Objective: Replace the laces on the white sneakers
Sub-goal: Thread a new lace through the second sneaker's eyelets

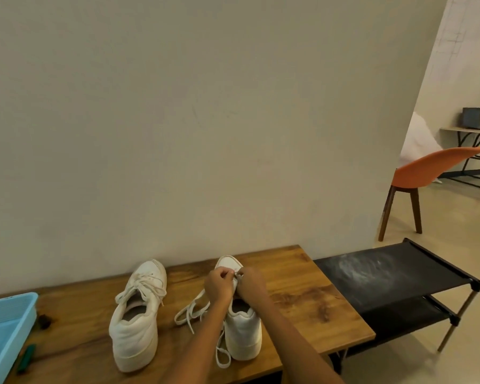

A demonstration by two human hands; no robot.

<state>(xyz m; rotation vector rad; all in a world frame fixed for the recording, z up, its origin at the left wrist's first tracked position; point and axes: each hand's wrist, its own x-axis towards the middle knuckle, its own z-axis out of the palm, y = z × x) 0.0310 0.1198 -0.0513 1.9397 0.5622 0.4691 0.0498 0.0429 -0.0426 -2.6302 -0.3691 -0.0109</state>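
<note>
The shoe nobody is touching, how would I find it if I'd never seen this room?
Look at the wooden table against the plain wall. Two white sneakers stand on it, toes to the wall. Yours is the left sneaker, nearer the blue tray. Its laces are still threaded and no hands are on it, unlike the right sneaker.
</note>
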